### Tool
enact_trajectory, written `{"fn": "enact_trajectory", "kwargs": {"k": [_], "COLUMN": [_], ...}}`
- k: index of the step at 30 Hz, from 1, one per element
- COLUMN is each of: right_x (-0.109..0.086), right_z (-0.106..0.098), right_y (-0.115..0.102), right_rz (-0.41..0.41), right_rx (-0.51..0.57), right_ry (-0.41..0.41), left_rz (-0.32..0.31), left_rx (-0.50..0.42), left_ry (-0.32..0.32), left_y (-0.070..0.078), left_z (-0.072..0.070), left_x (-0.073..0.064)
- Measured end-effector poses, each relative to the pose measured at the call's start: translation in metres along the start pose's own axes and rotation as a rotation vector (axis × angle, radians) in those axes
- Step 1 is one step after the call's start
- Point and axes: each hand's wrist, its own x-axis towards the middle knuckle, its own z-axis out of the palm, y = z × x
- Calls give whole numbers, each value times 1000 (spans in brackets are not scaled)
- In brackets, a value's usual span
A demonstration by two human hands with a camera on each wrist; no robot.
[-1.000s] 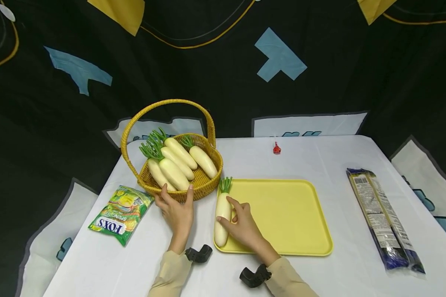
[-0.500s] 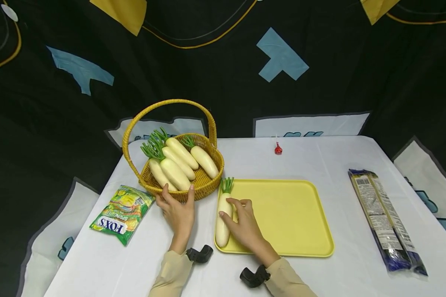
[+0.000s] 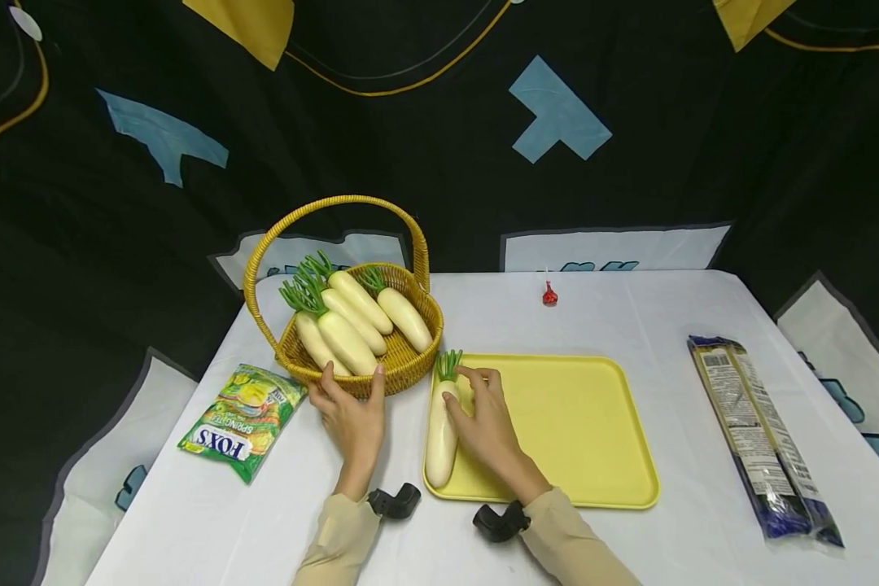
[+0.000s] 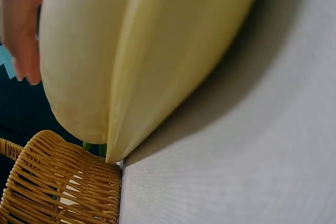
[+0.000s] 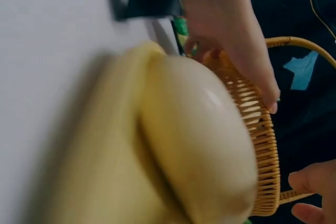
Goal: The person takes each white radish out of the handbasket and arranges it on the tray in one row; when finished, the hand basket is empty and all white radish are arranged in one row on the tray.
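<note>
In the head view, a white radish (image 3: 442,435) with short green stalks lies along the left edge of the yellow tray (image 3: 557,431). My right hand (image 3: 487,423) is at its top end, thumb and forefinger apart beside the stalks; contact there cannot be told. In the right wrist view, these fingers (image 5: 310,184) appear clear of the radish (image 5: 202,129). My left hand (image 3: 355,423) holds the near rim of the wicker basket (image 3: 410,374), thumb and forefinger spread along it. Several white radishes (image 3: 347,342) lie in the basket, leaves toward the back left.
A green snack bag (image 3: 242,423) lies left of the basket. A long, dark-edged packet (image 3: 762,439) lies at the right, and a small red object (image 3: 549,295) sits near the table's back edge. The arched basket handle (image 3: 337,199) stands upright.
My right hand has slid up from the radish's middle to its leafy end. The radish stays on the tray, apart from a slight shift. My left hand stays at the basket.
</note>
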Motion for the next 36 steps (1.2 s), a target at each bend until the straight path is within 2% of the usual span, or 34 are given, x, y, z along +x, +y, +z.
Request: {"fn": "enact_trajectory", "kwargs": {"k": [5, 10, 13, 15, 20, 27, 36], "right_x": [26, 59, 78, 88, 108, 131, 144], "right_z": [-3, 3, 10, 14, 23, 34, 50], "right_y": [-6, -15, -23, -27, -33, -33, -41], "right_rz": [-80, -186, -249, -257, -200, -147, -46], "right_rx": [84, 110, 100, 63, -52, -162, -290], "right_ry": [3, 53, 50, 31, -25, -171, -237], "left_rz": [1, -9, -6, -1, -2, -11, 17], "left_rx": [5, 6, 5, 5, 3, 4, 5], "left_ry": [-12, -16, -9, -4, -4, 5, 23], "left_y": [2, 2, 1, 0, -2, -1, -1], "left_z": [1, 1, 1, 1, 3, 4, 2], "left_x": [2, 3, 4, 4, 1, -1, -1]}}
